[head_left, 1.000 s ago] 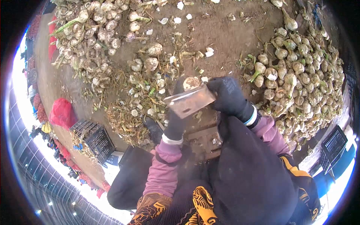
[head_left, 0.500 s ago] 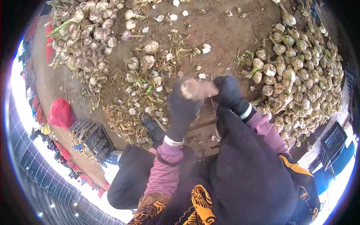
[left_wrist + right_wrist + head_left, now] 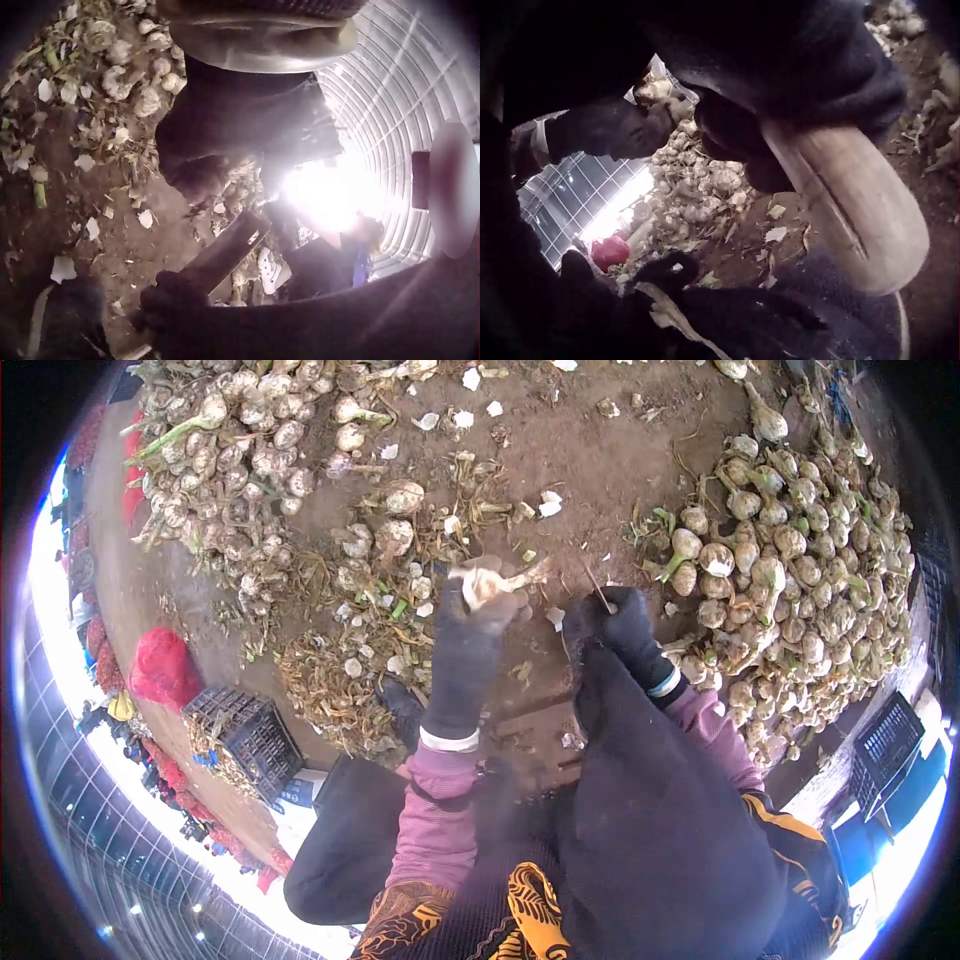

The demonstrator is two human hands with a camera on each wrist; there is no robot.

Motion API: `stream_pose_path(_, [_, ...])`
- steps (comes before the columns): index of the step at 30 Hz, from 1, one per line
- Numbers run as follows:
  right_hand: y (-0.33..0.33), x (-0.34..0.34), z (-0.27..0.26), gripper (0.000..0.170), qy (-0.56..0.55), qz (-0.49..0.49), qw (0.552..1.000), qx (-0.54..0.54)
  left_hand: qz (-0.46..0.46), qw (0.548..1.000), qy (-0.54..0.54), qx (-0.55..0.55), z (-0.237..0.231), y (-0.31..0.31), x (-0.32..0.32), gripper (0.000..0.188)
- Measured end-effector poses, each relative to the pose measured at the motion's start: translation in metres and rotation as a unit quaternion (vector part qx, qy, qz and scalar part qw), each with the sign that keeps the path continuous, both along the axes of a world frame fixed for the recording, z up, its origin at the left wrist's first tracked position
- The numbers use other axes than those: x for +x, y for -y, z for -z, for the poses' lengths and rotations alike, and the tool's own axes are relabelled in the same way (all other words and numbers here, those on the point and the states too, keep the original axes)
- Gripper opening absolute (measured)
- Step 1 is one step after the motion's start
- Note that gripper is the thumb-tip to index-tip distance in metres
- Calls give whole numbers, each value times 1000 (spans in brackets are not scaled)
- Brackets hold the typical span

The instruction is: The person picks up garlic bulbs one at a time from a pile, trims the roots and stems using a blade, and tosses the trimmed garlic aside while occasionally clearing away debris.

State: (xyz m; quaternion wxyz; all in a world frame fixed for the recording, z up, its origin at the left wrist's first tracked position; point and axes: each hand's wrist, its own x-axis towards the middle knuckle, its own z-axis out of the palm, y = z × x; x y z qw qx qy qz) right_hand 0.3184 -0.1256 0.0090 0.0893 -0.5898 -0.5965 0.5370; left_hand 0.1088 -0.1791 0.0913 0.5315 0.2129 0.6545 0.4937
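Observation:
In the head view the left hand (image 3: pixel 468 645), in a dark glove, pinches a pale garlic bulb (image 3: pixel 482 586) whose dry stalk points right. A short gap to its right, the gloved right hand (image 3: pixel 622 628) grips a cleaver (image 3: pixel 597 586), its blade seen nearly edge-on. The left wrist view shows the broad blade (image 3: pixel 225 253) with a slot near one end, and the dark left hand (image 3: pixel 240 124) above it. A wooden handle (image 3: pixel 855 206) runs out of the right hand (image 3: pixel 780 67) in the right wrist view.
Garlic heaps lie at the upper left (image 3: pixel 250 450) and right (image 3: pixel 820 560). Dry trimmings (image 3: pixel 335 685) cover the ground near the left foot. A black crate (image 3: pixel 250 740) and a red sack (image 3: pixel 165 668) stand at the left; another crate (image 3: pixel 888 745) is at the right.
The blade, first broadside between the hands and then blurred by the bulb, is now apart at the right, edge-on. The left hand has shifted slightly left, and the bulb's stalk shows clearly.

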Motion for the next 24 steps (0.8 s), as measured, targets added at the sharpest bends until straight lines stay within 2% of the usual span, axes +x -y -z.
stream_pose_path(1, [-5, -4, -12, 26, -23, 6, 999, -30, -15, 1000, 9, 19, 7, 4, -1, 40])
stream_pose_path(3, [-12, -7, -22, 29, -54, 12, 996, -71, -132, 977, 167, 33, -4, -4, 9, 34])
stream_pose_path(4, [-14, -9, -25, 30, -69, 16, 993, -90, -104, 988, 107, 38, 1, -3, 12, 33])
stream_pose_path(7, [-12, -17, -37, 31, -63, 12, 997, 43, -36, 998, -32, 44, 19, 4, 22, 25])
stream_pose_path(8, [-14, -19, -34, 32, -100, -39, 992, 72, -22, 998, -51, 39, 20, 7, 25, 22])
stream_pose_path(9, [-18, -23, -30, 34, -136, -91, 981, 100, 28, 989, -134, 50, 20, 10, 25, 21])
stream_pose_path(10, [-18, -21, -33, 36, -153, -95, 973, 147, 71, 971, -220, 63, 19, 12, 25, 22])
stream_pose_path(11, [-22, -24, -45, 39, -167, -98, 962, 195, 148, 915, -364, 91, 13, 12, 18, 22])
stream_pose_path(12, [-18, -18, -27, 37, -121, -135, 973, 143, 221, 831, -497, 117, 8, 12, 15, 23])
stream_pose_path(13, [-14, -7, 7, 37, -76, -172, 978, 93, 146, 952, -249, 96, 10, 9, 17, 26])
stream_pose_path(14, [-17, 0, 27, 38, -32, -210, 976, 46, 3, 997, -2, 81, 11, 6, 20, 30])
stream_pose_path(15, [-22, 6, 2, 36, 12, -130, 983, -129, -68, 978, 157, 119, 9, 3, 14, 30])
stream_pose_path(17, [-9, 32, 21, 35, -26, -61, 983, -172, 41, 997, -8, 60, 4, 12, 7, 30])
stream_pose_path(18, [5, 46, 32, 35, -43, -20, 979, -198, 94, 991, -91, 33, 2, 16, 3, 32])
stream_pose_path(19, [17, 56, 51, 34, -117, 18, 975, -187, 135, 986, -96, 33, 5, 6, 14, 32])
stream_pose_path(20, [24, 60, 75, 33, -192, 52, 965, -169, 149, 982, -78, 82, -14, -14, 35, 34])
stream_pose_path(21, [25, 60, 68, 34, -259, 120, 918, -275, 164, 976, -58, 130, -33, -35, 55, 36])
stream_pose_path(23, [26, 60, 53, 38, -344, 293, 764, -461, 172, 963, -70, 198, -71, -60, 69, 40])
stream_pose_path(24, [29, 56, 65, 36, -314, 196, 871, -324, 192, 956, -129, 180, -68, -69, 59, 40])
